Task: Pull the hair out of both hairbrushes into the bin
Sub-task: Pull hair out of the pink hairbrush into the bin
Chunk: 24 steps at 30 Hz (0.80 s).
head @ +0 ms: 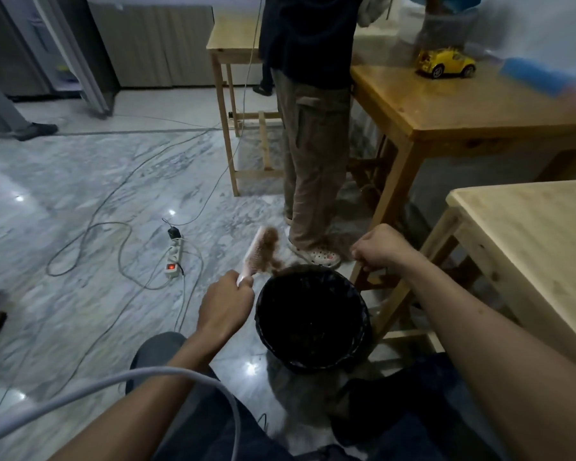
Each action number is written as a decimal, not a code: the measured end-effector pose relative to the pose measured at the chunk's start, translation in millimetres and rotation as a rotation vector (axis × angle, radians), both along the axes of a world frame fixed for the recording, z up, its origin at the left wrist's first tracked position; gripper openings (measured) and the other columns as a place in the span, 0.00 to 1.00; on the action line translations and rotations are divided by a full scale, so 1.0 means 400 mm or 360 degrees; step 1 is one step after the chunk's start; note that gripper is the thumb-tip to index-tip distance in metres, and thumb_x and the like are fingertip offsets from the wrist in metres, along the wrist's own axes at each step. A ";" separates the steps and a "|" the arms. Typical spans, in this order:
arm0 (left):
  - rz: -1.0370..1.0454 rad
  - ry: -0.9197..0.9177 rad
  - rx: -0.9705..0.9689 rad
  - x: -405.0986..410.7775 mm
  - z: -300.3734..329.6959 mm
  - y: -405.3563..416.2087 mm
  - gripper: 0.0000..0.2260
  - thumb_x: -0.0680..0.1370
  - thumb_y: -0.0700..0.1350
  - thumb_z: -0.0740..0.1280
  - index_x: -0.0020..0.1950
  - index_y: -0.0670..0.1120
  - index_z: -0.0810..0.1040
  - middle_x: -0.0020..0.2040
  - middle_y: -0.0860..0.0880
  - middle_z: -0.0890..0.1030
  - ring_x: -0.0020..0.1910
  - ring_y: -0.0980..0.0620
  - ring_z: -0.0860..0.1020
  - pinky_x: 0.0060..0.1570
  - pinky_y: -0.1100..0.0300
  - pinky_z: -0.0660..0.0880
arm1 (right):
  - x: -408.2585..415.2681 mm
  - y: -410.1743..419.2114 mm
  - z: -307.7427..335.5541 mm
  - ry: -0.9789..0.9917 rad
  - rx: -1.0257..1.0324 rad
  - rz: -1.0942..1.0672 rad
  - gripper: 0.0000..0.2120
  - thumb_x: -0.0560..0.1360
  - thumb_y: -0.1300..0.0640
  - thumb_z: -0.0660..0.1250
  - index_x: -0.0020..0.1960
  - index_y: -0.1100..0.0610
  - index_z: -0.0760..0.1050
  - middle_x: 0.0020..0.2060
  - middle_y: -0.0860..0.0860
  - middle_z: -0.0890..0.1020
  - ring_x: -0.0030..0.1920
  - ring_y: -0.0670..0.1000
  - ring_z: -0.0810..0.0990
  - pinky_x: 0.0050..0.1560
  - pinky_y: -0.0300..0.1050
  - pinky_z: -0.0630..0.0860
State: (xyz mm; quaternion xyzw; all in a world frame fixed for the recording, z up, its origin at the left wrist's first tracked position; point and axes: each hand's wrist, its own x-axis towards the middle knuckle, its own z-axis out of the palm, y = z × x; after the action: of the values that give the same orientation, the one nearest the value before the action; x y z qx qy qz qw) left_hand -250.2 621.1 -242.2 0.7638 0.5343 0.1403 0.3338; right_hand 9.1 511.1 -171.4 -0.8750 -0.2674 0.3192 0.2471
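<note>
My left hand (225,302) grips the handle of a pink hairbrush (255,251), held upright just left of the bin. Brown hair (273,249) is matted in its bristles, and a clump hangs off toward the bin's rim. The black bin (359,331), lined with a dark bag, stands on the floor between my knees. My right hand (381,249) hovers above the bin's far right edge with its fingers closed; whether it pinches any hair I cannot tell. The second hairbrush is not in view.
A person in khaki trousers (313,154) stands just behind the bin. Wooden tables (479,108) (529,247) are to the right, one with a yellow toy car (446,63). A power strip (173,257) and cables lie on the marble floor at left.
</note>
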 end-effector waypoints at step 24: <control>-0.0059 -0.0311 0.0054 0.137 0.041 -0.043 0.13 0.83 0.50 0.59 0.44 0.45 0.72 0.37 0.46 0.78 0.36 0.47 0.75 0.33 0.54 0.64 | -0.020 -0.039 -0.131 0.0214 0.0024 0.0190 0.17 0.75 0.57 0.76 0.64 0.56 0.82 0.47 0.50 0.84 0.43 0.47 0.83 0.35 0.36 0.77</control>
State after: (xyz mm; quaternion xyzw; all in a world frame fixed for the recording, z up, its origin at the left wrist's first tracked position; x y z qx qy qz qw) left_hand -195.3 603.8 -225.7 0.7618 0.4826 0.2170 0.3738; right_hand 1.1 495.5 -223.7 -0.8322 -0.3043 0.3893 0.2514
